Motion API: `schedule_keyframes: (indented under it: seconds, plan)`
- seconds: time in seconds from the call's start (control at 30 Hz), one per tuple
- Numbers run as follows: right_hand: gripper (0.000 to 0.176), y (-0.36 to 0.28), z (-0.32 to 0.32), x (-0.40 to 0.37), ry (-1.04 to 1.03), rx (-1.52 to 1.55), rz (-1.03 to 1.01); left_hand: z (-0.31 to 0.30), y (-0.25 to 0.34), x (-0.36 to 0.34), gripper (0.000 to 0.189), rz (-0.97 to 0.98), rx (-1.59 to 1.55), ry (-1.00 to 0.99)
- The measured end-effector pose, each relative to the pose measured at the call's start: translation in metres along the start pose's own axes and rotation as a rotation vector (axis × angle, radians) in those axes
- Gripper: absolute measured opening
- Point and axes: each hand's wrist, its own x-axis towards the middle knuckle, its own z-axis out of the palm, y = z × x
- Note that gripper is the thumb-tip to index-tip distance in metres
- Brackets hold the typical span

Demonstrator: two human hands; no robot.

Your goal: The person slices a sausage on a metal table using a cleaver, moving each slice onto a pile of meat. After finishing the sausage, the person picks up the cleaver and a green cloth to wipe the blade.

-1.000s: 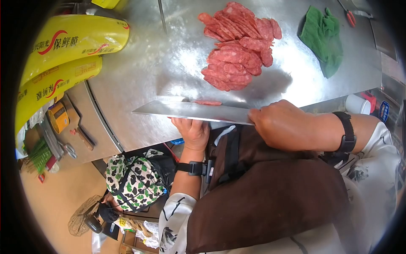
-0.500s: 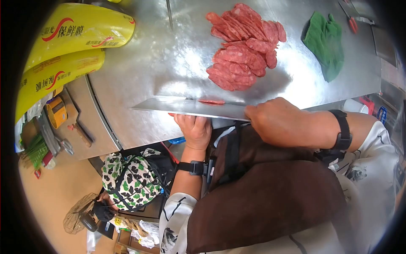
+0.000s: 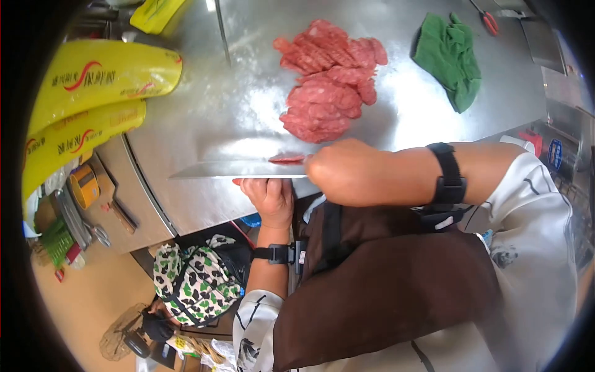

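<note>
My right hand (image 3: 342,172) is closed around the handle end of a long knife (image 3: 232,170), whose wide blade points left above the steel table. Just behind the blade lies a thin red sausage slice (image 3: 286,159). On the near side, the bent fingers of my left hand (image 3: 268,197) press close against the knife. A small red end of a sausage (image 3: 237,181) shows beside these fingers; the rest is hidden under hand and blade. Farther back, a pile of overlapping sausage slices (image 3: 325,93) spreads over the metal.
A green cloth (image 3: 449,62) lies at right, near red-handled scissors (image 3: 489,23). Yellow cling film rolls (image 3: 111,74) are at left. Below them are another knife (image 3: 121,216) and grey-handled scissors (image 3: 99,234). A person in a patterned top (image 3: 195,279) is beyond the table's edge.
The camera view has shifted. My right hand has moved left with the knife, closer to my left hand. The left hand stays bent at the blade, and the slice pile looks the same.
</note>
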Motion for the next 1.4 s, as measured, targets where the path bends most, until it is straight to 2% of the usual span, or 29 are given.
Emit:
schedule_keyframes:
  seconds: [0.1, 0.2, 0.33, 0.5, 0.6, 0.8, 0.9, 1.4]
  plan:
    - [0.008, 0.005, -0.003, -0.011, -0.034, -0.032, 0.006, -0.001, -0.003, -0.005, 0.034, -0.005, 0.039, -0.012]
    - [0.008, 0.017, -0.003, -0.050, -0.032, -0.069, 0.111, -0.003, 0.003, -0.002, 0.030, -0.028, 0.062, -0.012]
    - [0.013, 0.026, -0.002, -0.082, 0.064, -0.076, 0.182, 0.001, 0.009, 0.010, 0.025, -0.022, -0.016, -0.001]
    - [0.020, 0.034, -0.005, -0.083, 0.192, -0.043, 0.344, 0.017, 0.027, 0.034, 0.026, 0.059, -0.073, -0.032]
    - [0.014, 0.034, -0.012, -0.075, 0.235, -0.045, 0.309, 0.019, 0.028, 0.036, 0.026, 0.095, -0.075, -0.026]
    - [0.021, 0.031, -0.012, -0.082, 0.268, -0.008, 0.324, 0.004, 0.034, 0.038, 0.027, 0.129, -0.024, -0.064]
    - [0.019, 0.030, -0.008, -0.091, 0.275, -0.023, 0.340, 0.000, 0.033, 0.033, 0.027, 0.100, 0.018, -0.028]
    - [0.008, 0.012, -0.018, -0.115, 0.179, -0.059, 0.189, 0.014, 0.019, 0.022, 0.037, 0.092, 0.044, -0.071]
